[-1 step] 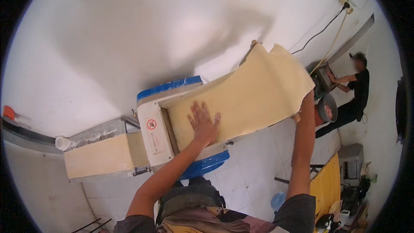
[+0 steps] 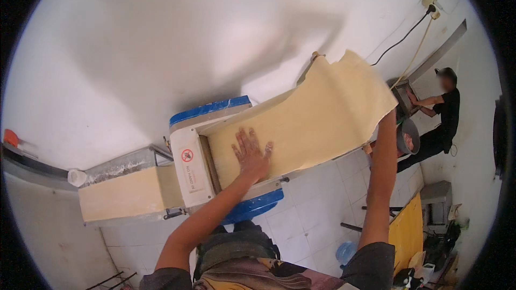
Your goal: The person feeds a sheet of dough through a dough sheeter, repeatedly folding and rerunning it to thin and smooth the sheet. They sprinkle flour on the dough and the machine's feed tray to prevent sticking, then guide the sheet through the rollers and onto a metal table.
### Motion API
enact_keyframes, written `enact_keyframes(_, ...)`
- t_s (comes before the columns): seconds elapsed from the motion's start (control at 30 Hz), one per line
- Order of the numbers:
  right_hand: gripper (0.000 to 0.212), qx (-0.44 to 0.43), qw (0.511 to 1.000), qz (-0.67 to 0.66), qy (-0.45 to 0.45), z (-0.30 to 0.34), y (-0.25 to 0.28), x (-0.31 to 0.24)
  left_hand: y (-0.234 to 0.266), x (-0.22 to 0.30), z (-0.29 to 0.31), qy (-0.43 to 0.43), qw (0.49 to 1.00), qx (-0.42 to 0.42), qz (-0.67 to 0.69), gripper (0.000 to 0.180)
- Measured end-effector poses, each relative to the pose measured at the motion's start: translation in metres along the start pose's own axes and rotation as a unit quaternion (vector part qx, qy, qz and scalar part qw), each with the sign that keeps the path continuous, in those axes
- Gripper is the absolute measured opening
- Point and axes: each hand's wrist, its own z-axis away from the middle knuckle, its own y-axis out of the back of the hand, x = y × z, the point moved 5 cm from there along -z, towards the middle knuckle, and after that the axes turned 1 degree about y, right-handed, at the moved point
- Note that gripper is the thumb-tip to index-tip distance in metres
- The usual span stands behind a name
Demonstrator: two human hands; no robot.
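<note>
A long pale-yellow dough sheet [image 2: 301,121] lies over the sloping feed of a white and blue dough sheeter [image 2: 191,174]. My left hand [image 2: 251,153] rests flat on the sheet near the roller opening, fingers spread and floury. At the sheet's far right end, my right hand [image 2: 388,121] is under the raised, uneven edge; the dough hides its fingers, so I cannot see whether they grip it. On the machine's left side, more dough [image 2: 123,196] runs out over the outlet and hangs down its front.
A white cup [image 2: 77,178] stands at the outlet's left end. At the right, a person in black [image 2: 451,107] has both hands at a metal tray [image 2: 406,96], beside a grey bucket [image 2: 409,134]. A yellow board [image 2: 406,231] and a blue water jug [image 2: 345,252] are at the lower right.
My right hand has shifted slightly to the right, and the dough sheet's loose end has moved with it. My left hand stays flat on the sheet.
</note>
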Motion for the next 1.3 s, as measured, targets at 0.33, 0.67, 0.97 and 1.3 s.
enact_keyframes(0.33,0.054,0.044,0.994,0.04,0.088,0.014,0.05,-0.128,0.001,-0.001,-0.003,0.009,0.999,0.019,0.037,0.089)
enact_keyframes(0.67,0.054,0.063,0.994,0.048,0.081,0.032,0.051,-0.107,-0.005,-0.005,-0.005,0.01,0.999,0.015,0.03,0.088)
enact_keyframes(0.97,0.055,-0.028,0.997,0.041,-0.064,0.102,-0.004,0.034,-0.006,0.001,-0.004,-0.009,1.0,-0.003,0.004,0.087)
enact_keyframes(1.3,0.048,-0.139,0.958,0.123,-0.22,0.16,-0.198,0.238,0.108,-0.009,0.077,-0.27,0.912,0.073,0.301,0.085)
